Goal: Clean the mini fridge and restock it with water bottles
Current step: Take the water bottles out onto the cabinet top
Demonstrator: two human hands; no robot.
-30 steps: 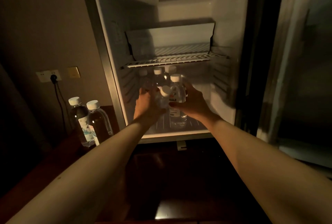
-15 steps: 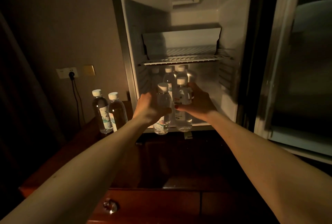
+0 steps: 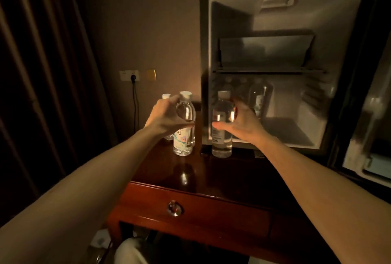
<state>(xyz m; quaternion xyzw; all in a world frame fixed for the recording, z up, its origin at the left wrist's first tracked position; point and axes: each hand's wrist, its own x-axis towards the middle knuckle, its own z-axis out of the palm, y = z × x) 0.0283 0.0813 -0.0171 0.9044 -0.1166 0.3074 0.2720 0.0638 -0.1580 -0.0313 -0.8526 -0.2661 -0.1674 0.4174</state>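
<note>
Starting nearest, a polished dark-wood side table [image 3: 211,179] with a glossy top and one drawer with a round metal knob [image 3: 174,208] carries the work. Just above its top, the left hand [image 3: 164,118] wraps a clear plastic water bottle [image 3: 184,125] with a white cap and a pale printed label, while the right hand [image 3: 241,125] curls around a second bottle [image 3: 222,125] with a white label bearing a red mark. Both bottles are upright with their bases at or just over the wood; whether they rest on it cannot be told. Another capped bottle [image 3: 166,96] stands mostly hidden behind the left hand.

Beyond them the mini fridge [image 3: 330,136] sits open, its smooth white plastic liner lit dimly, a wire shelf [image 3: 268,71] across the middle and ribbed side walls. Under the shelf, several more bottles [image 3: 259,96] blur together at the back left; their count is unclear.

Judging from this, the fridge is being emptied, so wiping has probably not begun and the restocking remains. A wall socket [image 3: 129,75] with a plugged cable and dark pleated curtains [image 3: 42,73] lie farthest left.
</note>
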